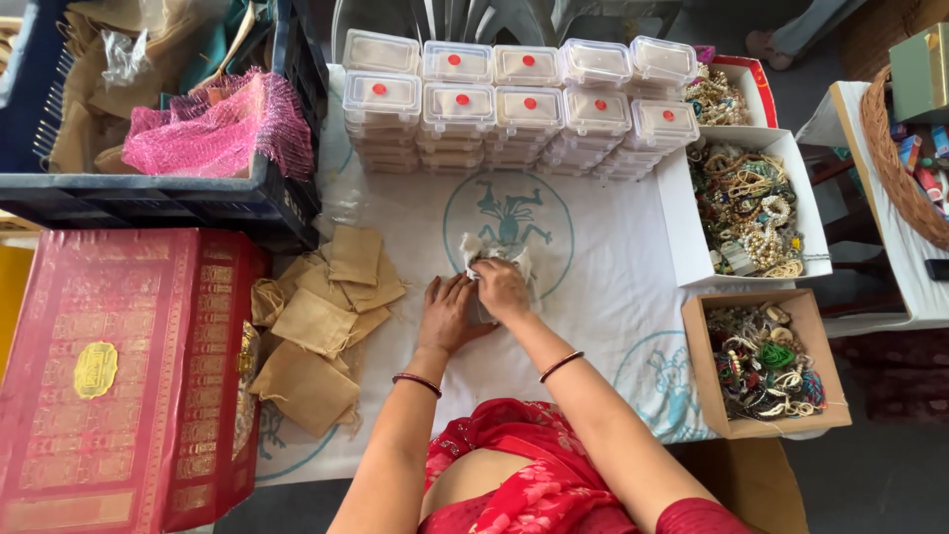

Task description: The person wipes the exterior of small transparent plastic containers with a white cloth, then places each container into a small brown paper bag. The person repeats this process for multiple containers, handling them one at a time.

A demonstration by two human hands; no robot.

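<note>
Both hands closed over one small white paper wad (pixel 494 249) at the centre of the frame: left hand (pixel 450 314) pressing flat against its near side, right hand (pixel 502 289) clenched over the top, fingers curled into the crumpled sheet. Contents hidden; impossible to tell what sits inside.

At far left, a red and gold ornate box (pixel 109 376), shut, low in the frame, with a dark crate (pixel 198 198) of pink netting (pixel 217 124) above it. Just right of the box, a loose heap of tan cloth pouches (pixel 321 321), flat and apparently unfilled. At upper centre, two rows of stacked clear lidded containers (pixel 519 104), each with a red dot on top, seemingly finished. At upper right, a white open box (pixel 746 203) heaped with beads and bangles; below it, a brown cardboard box (pixel 766 361) also piled with jewellery.

Judged by these: many containers packed, one wad in hand, pouches untouched, both jewellery boxes full, so plenty left.
</note>
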